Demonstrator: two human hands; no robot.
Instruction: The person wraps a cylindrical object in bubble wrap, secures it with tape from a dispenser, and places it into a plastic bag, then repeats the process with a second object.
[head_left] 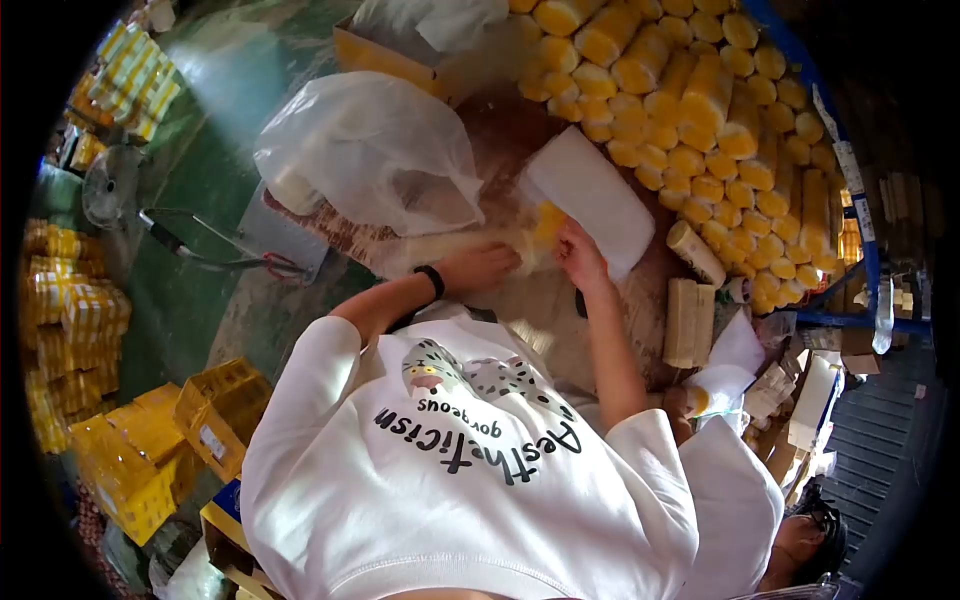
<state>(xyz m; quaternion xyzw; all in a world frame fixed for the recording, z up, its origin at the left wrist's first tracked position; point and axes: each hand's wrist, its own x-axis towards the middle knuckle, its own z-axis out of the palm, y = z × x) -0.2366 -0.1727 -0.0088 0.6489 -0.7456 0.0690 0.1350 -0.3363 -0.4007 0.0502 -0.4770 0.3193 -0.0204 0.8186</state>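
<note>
My left hand (482, 266), with a black band at the wrist, has its fingers closed over a pale, long bundle (425, 250) that lies crosswise in front of me. At the bundle's right end, my right hand (582, 256) is pinched at a small, blurred yellow strip (548, 222). A stack of white sheets (598, 195) lies just beyond the right hand. To the upper left, a large, clear plastic bag (370, 145) stands with its mouth toward the bundle. The worktop (640, 318) is brown and worn.
Yellow-and-white rolls (690, 110) are piled at upper right behind a blue frame (868, 225). A pale block (688, 322) and a roll (696, 253) lie by my right arm. Yellow cartons (140, 455) stand at lower left. Another person (735, 515) is close at lower right.
</note>
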